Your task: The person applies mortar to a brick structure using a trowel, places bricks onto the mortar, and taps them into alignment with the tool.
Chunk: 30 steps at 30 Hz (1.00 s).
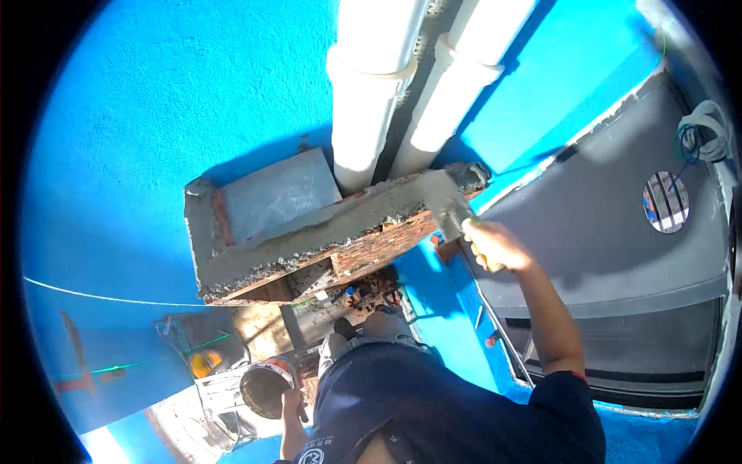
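My right hand [495,247] grips a trowel [452,214], its blade on the wet grey mortar at the right end of a brick ledge [309,233]. The ledge has a rough mortar top and exposed red brick on its near face, with a flat grey panel [274,189] behind its left part. Low in the view, my left hand [291,406] holds a dark bucket [263,390] beside my body; what is inside it is shadowed.
Two white vertical pipes [367,116] pass behind the ledge against blue walls [154,93]. A grey window panel [587,232] with a round opening and coiled cable [699,131] fills the right. A string [116,296], yellow object [205,363] and debris lie lower down.
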Motion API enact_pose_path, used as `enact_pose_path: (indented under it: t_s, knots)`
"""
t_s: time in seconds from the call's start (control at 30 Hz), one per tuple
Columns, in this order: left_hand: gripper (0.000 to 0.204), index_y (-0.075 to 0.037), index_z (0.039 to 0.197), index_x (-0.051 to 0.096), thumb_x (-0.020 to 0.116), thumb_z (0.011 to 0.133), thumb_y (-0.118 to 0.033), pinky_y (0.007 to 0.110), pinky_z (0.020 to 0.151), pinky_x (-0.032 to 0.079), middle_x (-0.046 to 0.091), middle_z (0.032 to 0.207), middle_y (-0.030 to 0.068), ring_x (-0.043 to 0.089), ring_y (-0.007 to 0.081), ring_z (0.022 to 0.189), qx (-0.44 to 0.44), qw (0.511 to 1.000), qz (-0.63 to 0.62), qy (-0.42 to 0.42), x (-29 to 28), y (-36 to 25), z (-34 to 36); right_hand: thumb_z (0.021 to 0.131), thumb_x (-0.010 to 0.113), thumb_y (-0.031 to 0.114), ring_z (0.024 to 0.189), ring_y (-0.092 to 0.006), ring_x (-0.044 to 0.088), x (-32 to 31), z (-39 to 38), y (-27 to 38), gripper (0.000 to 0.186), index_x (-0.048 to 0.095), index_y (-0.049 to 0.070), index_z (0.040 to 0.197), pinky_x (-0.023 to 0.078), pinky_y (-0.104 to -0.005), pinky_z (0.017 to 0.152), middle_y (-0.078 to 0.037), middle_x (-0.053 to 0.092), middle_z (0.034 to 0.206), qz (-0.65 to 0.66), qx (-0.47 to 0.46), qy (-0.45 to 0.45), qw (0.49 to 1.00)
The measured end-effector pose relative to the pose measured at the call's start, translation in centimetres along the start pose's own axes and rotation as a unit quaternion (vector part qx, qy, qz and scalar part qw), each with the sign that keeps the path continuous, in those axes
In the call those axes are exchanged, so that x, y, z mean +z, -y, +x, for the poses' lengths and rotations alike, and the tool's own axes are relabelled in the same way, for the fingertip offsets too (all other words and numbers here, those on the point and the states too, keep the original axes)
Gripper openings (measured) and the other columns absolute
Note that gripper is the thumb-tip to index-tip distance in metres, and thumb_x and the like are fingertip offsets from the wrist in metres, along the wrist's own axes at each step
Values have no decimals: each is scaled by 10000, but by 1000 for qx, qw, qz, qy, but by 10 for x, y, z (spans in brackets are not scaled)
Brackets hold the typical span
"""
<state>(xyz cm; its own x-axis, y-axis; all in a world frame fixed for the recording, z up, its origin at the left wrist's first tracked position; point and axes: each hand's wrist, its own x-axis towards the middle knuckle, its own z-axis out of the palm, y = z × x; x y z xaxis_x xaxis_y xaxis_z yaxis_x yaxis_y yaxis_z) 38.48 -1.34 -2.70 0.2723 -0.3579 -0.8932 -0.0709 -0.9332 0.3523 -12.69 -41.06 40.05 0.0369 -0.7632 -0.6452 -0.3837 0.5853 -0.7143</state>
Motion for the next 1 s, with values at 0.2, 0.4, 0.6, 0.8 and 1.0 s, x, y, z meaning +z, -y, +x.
enact_pose_path:
  t_s: [0.2, 0.4, 0.6, 0.8, 1.0]
  knots:
    - [124, -21, 622, 566, 588, 734, -68, 378, 397, 462, 528, 570, 82, 547, 210, 449, -66, 997, 26, 10, -1, -5, -21, 964, 490, 443, 484, -127, 484, 46, -18, -4, 324, 506, 125, 905, 415, -273, 425, -2, 486, 671, 219, 63, 95, 969]
    - [141, -21, 621, 569, 581, 748, -83, 378, 404, 469, 527, 563, 83, 548, 209, 451, -42, 999, 13, 4, -2, 7, -14, 964, 490, 475, 482, -110, 498, 91, -15, -3, 372, 501, 106, 914, 350, -254, 347, -10, 489, 636, 48, -14, 174, 983]
    - [159, -21, 621, 571, 574, 761, -98, 378, 410, 476, 526, 556, 84, 549, 208, 453, -23, 999, 34, 6, 3, -11, -3, 927, 510, 558, 493, -94, 520, -35, 5, -26, 498, 564, 69, 852, 410, -276, 419, -9, 545, 648, -145, -68, -41, 986]
    - [179, -21, 620, 573, 567, 774, -112, 378, 416, 483, 525, 549, 84, 550, 207, 454, -17, 999, 50, 3, 1, -18, 0, 933, 477, 560, 467, -108, 507, -100, -1, -21, 516, 566, 54, 897, 399, -282, 412, -18, 528, 602, -111, -33, -155, 981]
    - [198, -21, 619, 576, 561, 787, -127, 378, 423, 490, 524, 542, 85, 551, 206, 456, -23, 998, 51, 1, -6, -11, -2, 970, 436, 471, 525, -100, 509, -104, 19, -26, 375, 574, 125, 929, 401, -272, 464, -6, 514, 659, 4, -60, -31, 998]
